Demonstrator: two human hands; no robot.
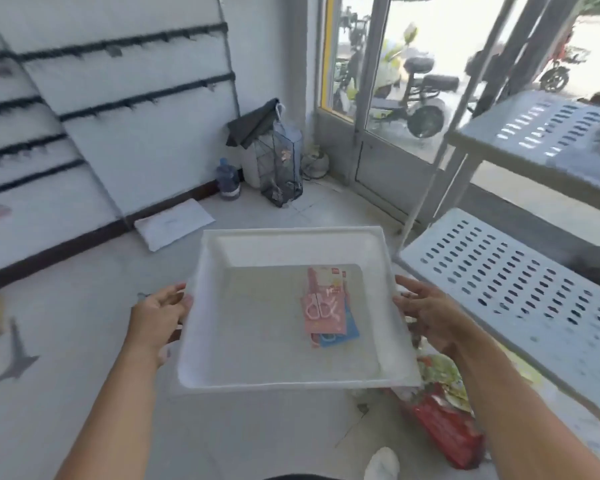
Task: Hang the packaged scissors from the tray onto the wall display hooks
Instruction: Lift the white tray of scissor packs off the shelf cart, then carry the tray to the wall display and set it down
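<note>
While your left hand [160, 308] curls its fingers [174, 293] over the left rim of the white tray [274, 344], your right hand [426, 311] clamps the right rim the same way, so you hold it level between them. Packaged scissors [323, 306] lie stacked in the tray's right half: a pink pack on top, a blue pack [340, 336] under it. Up left, the wall display hooks [118, 51] line dark rails on white panels. A perforated shelf [520, 282] stands at your right.
</note>
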